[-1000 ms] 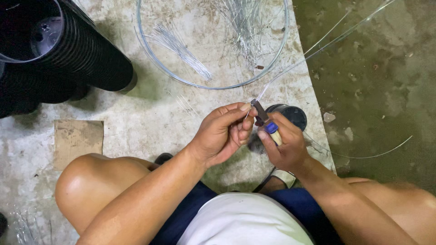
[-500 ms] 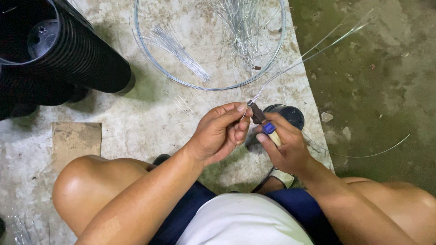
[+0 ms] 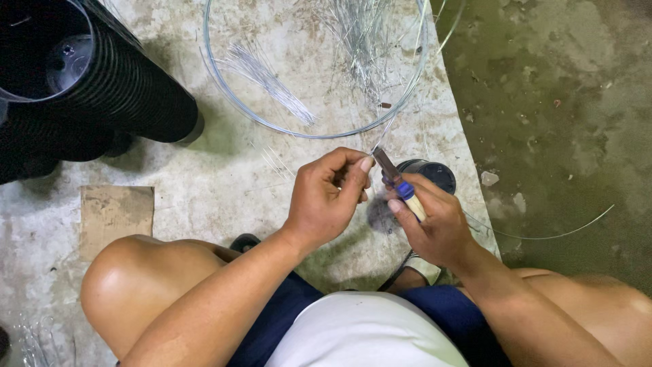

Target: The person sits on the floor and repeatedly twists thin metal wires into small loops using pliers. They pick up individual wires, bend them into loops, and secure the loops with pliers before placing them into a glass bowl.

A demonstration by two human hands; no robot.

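My left hand (image 3: 331, 196) pinches a thin clear strand (image 3: 397, 112) at its fingertips, right where it meets the dark tip of a small tool. My right hand (image 3: 435, 221) grips that tool (image 3: 401, 187), which has a brown blade, a blue collar and a pale handle. The strand runs up and away over a clear ring-shaped hoop (image 3: 224, 85) lying on the concrete. Both hands work close together above my knees.
Stacked black ribbed pots (image 3: 102, 88) stand at the upper left. Two bundles of clear strands (image 3: 268, 78) lie inside the hoop. A small dark round container (image 3: 428, 171) sits behind my right hand. A cardboard piece (image 3: 115, 214) lies at left. A wet green floor (image 3: 557, 102) drops off at right.
The long strands that stretched out toward the upper right have swung in and now run more steeply upward. The hands stay together at the same spot.
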